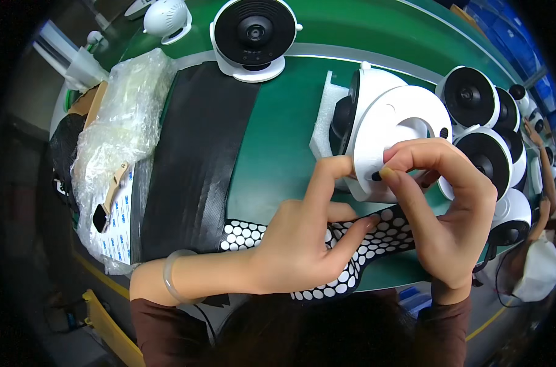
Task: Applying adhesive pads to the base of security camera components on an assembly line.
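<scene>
Black dot (376, 176) at near-closed right hand (454, 235), in unclear hold. Half-open left hand (296, 241) against base (376, 131), above sheet (387, 233) at bench (272, 162) near edge.

A green table (272, 147) spans the middle; the grey floor (481, 306) bears yellow lines (109, 278). A yellow frame (114, 330) stands lower left, blue bins (509, 38) upper right.
</scene>
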Motion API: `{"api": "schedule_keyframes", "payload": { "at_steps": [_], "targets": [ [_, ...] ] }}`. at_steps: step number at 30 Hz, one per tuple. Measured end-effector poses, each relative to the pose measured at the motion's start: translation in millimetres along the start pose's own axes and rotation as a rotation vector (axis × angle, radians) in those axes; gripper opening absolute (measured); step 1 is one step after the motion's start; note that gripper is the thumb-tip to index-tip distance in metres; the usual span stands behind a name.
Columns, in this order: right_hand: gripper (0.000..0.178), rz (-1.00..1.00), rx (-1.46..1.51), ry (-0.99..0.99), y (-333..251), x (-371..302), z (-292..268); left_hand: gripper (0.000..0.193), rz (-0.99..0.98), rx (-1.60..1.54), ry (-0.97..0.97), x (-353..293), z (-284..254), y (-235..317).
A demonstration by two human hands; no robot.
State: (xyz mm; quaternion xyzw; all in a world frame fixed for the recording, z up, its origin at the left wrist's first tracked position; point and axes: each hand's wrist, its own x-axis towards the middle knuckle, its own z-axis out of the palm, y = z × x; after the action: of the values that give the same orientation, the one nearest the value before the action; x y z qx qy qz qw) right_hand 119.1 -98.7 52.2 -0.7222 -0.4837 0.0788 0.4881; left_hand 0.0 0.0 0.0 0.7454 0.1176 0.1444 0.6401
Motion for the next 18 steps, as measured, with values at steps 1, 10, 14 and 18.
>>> {"api": "schedule_keyframes", "payload": {
  "at_steps": [1, 10, 14, 18],
  "targets": [
    [0.006, -0.005, -0.013, 0.005, -0.2, 0.3, 0.4, 0.058, 0.059, 0.068, 0.01, 0.3, 0.3, -0.9],
    [0.005, 0.004, -0.068, 0.038, -0.2, 1.8, 5.2, 0.053, 0.166, 0.214, 0.067, 1.7, 1.8, -2.7],
    [0.005, 0.023, -0.149, 0.032, -3.7, 2.1, 6.0, 0.052, 0.172, 0.207, 0.061, 3.2, 2.4, -6.6],
    [0.008, -0.022, -0.198, -0.013, -4.6, 1.8, 0.7, 0.049, 0.328, 0.195, 0.102, 3.5, 6.5, -9.7]
  ]
}}
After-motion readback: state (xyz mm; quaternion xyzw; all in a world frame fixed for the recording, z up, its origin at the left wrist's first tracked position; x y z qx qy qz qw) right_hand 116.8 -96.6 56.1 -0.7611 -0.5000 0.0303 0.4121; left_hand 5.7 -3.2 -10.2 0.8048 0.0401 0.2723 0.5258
